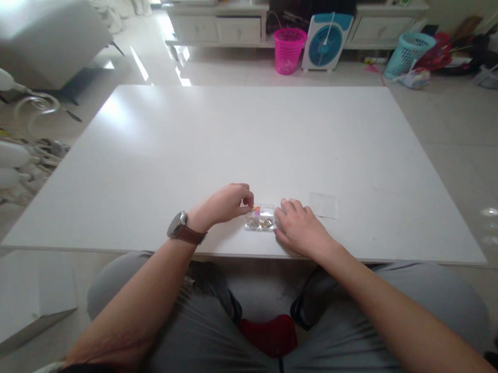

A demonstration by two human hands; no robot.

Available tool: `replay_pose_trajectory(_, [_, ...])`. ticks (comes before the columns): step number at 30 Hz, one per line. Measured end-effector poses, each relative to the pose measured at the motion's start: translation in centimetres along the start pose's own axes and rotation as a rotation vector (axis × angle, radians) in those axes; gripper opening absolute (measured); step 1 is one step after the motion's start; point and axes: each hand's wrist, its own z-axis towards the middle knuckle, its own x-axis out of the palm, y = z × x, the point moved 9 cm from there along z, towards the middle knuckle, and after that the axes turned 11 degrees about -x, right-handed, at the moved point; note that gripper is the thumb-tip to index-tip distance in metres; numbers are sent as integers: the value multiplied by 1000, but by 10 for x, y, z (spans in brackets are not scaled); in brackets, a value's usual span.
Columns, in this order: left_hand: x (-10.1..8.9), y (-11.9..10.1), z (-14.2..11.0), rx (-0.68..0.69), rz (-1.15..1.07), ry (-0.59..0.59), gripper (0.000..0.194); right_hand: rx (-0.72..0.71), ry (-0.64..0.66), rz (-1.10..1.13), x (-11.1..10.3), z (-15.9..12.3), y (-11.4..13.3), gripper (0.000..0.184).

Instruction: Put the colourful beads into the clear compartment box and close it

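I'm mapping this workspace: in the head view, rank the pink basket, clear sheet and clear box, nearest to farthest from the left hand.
1. Clear box: just right of the left hand.
2. Clear sheet: on the table, beyond the right hand.
3. Pink basket: on the floor past the table.

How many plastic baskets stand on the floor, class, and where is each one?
2: a pink basket, left of the fan, and a light blue basket, right of it. Others may be hidden.

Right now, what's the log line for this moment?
left hand: at left end of clear box; right hand: at its right end; clear sheet: on table, beyond right hand
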Motion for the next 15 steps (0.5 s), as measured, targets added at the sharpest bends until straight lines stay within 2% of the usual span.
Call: replay_pose_trajectory(15, [17, 0, 4, -4, 95, 31, 18, 3, 11, 6, 0, 0, 0, 34])
